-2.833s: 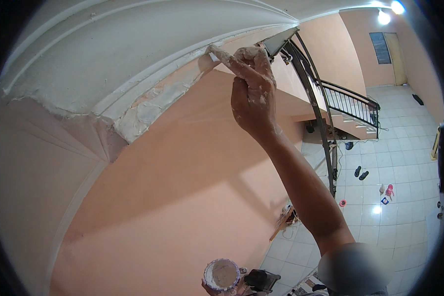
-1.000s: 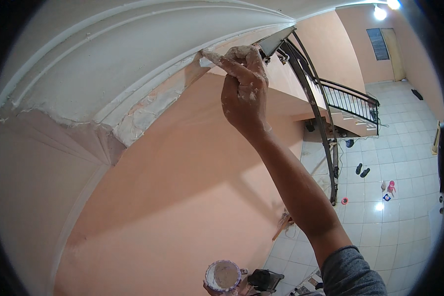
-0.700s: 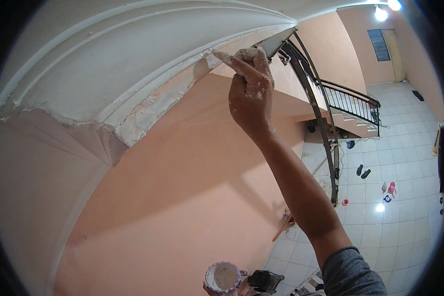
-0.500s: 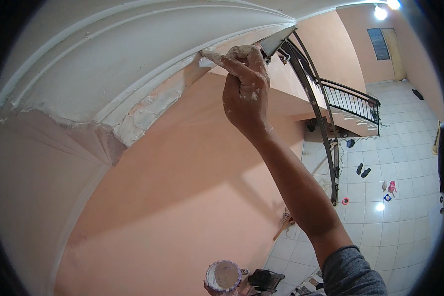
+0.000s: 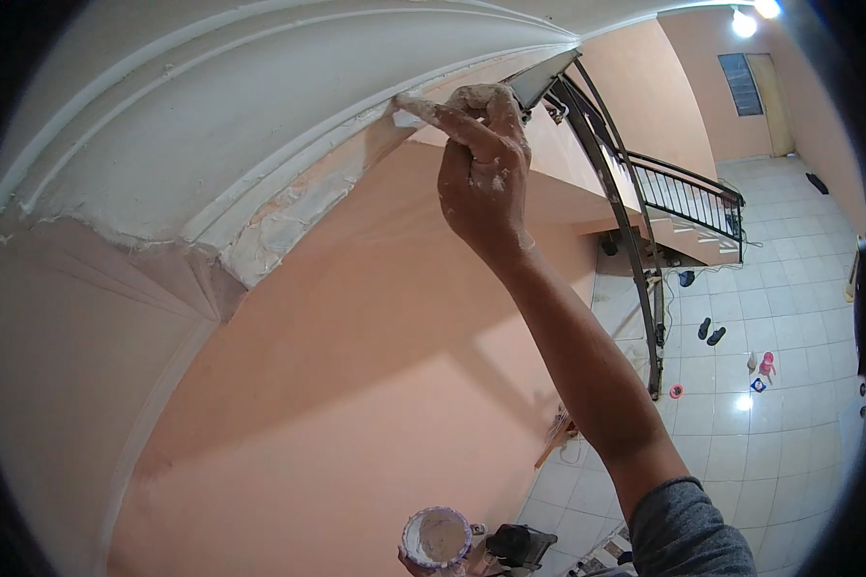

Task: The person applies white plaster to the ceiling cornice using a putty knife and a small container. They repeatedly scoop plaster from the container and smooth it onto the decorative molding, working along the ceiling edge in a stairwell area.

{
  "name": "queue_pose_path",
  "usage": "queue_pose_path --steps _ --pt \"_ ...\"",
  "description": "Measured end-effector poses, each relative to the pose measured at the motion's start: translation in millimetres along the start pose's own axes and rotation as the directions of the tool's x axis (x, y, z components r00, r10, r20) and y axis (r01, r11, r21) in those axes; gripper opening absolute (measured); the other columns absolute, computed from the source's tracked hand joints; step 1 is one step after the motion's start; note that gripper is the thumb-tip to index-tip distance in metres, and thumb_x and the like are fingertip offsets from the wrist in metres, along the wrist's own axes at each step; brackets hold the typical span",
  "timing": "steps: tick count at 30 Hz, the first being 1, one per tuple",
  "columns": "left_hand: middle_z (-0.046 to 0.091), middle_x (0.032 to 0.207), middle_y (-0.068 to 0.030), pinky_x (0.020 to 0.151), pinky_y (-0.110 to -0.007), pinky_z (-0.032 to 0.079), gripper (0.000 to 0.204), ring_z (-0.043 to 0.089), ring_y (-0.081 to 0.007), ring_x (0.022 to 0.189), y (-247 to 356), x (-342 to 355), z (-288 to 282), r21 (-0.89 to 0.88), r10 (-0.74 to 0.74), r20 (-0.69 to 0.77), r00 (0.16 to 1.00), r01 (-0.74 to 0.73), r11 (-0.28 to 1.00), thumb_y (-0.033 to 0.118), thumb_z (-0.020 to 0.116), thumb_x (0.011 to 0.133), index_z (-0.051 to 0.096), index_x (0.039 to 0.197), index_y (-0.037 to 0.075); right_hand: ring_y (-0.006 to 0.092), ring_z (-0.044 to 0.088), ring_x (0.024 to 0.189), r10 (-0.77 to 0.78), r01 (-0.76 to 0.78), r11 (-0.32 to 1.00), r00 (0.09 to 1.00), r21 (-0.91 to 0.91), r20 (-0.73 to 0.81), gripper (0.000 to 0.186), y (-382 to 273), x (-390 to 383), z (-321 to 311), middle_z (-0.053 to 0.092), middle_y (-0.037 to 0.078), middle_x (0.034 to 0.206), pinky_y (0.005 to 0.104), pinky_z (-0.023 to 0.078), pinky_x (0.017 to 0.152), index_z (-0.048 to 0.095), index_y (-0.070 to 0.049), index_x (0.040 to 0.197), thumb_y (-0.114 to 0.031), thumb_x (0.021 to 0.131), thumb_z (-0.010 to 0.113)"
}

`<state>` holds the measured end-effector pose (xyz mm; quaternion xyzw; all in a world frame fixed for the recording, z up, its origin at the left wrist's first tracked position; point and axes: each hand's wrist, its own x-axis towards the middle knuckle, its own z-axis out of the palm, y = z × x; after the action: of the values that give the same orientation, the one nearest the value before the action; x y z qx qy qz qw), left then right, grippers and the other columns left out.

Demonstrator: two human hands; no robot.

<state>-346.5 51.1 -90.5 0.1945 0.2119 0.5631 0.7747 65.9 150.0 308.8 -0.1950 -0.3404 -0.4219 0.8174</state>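
My right hand (image 5: 486, 173) reaches up to the ceiling moulding (image 5: 308, 144), smeared with white paste. One stretched digit lies against the moulding's lower edge, and the other fingers are curled in. Whatever they may hold is hidden. Below that edge runs a strip of rough white filler (image 5: 293, 216) on the peach wall. Low in the picture, my left hand (image 5: 407, 562) grips a round tub (image 5: 438, 537) with a purplish rim and pale paste inside; most of this hand is hidden by the tub.
A ladder step (image 5: 601, 556) and a black object (image 5: 520, 544) lie below me. Dark curved metal bars (image 5: 625, 212) stand beyond my arm, near a staircase railing (image 5: 688, 197). Far below, slippers (image 5: 710, 332) and small items lie on the white tiled floor (image 5: 712, 452).
The view has shifted very slightly. My right hand stays at the moulding's edge with almost the same pose, and the tub remains in my left hand.
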Motion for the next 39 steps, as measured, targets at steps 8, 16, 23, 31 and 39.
queue_pose_path --steps 8,16,23,31,39 --pt "0.053 0.141 -0.0153 0.087 -0.067 0.053 0.088 0.056 -0.0431 0.122 -2.1 0.6 -12.4 -0.021 0.006 0.011 1.000 -0.005 1.000 0.073 0.061 0.075 0.047 0.143 0.019 0.0317 0.057 0.093 0.090 -0.089 0.992 0.996 0.093 -0.014 0.039 -4.5 -5.1 2.9 0.060 0.013 0.095 0.0415 0.045 0.083 0.079 -0.011 0.097 0.012 0.075 0.056" --pt "0.052 0.143 -0.0142 0.089 -0.066 0.052 0.089 0.055 -0.0421 0.124 -2.1 2.8 -18.3 -0.001 0.006 0.001 1.000 -0.006 1.000 0.074 0.062 0.075 0.047 0.144 0.020 0.0323 0.055 0.094 0.171 -0.171 0.985 0.985 0.008 0.021 0.040 2.5 -3.0 -0.9 0.059 0.014 0.094 0.0420 0.045 0.085 0.077 -0.010 0.105 0.009 0.079 0.051" --pt "0.051 0.143 -0.0157 0.089 -0.066 0.052 0.089 0.055 -0.0427 0.124 -4.0 0.8 -14.7 0.153 0.034 0.023 0.999 -0.037 0.988 0.073 0.063 0.075 0.046 0.144 0.019 0.0326 0.051 0.105 0.537 -0.563 0.797 0.826 0.217 0.170 0.042 -25.6 -18.4 -10.3 0.058 0.018 0.105 0.0417 0.042 0.095 0.072 -0.005 0.117 -0.002 0.083 0.047" --pt "0.052 0.143 -0.0166 0.091 -0.066 0.052 0.089 0.055 -0.0434 0.123 -2.3 5.0 -15.0 0.016 0.000 0.044 0.999 -0.001 1.000 0.071 0.064 0.074 0.047 0.144 0.017 0.0400 0.032 0.133 0.497 -0.520 0.827 0.854 0.216 0.151 0.054 -34.3 -29.4 7.9 0.043 0.029 0.138 0.0467 0.027 0.114 0.062 0.000 0.131 -0.020 0.087 0.039" --pt "0.054 0.141 -0.0149 0.093 -0.065 0.051 0.086 0.056 -0.0415 0.123 -1.4 2.6 -18.4 0.072 0.048 0.000 0.999 -0.048 0.996 0.071 0.062 0.075 0.050 0.142 0.018 0.0421 0.032 0.134 0.410 -0.428 0.898 0.898 0.103 0.159 0.052 -35.9 -26.5 12.1 0.043 0.031 0.137 0.0505 0.027 0.113 0.063 0.000 0.129 -0.018 0.087 0.039"
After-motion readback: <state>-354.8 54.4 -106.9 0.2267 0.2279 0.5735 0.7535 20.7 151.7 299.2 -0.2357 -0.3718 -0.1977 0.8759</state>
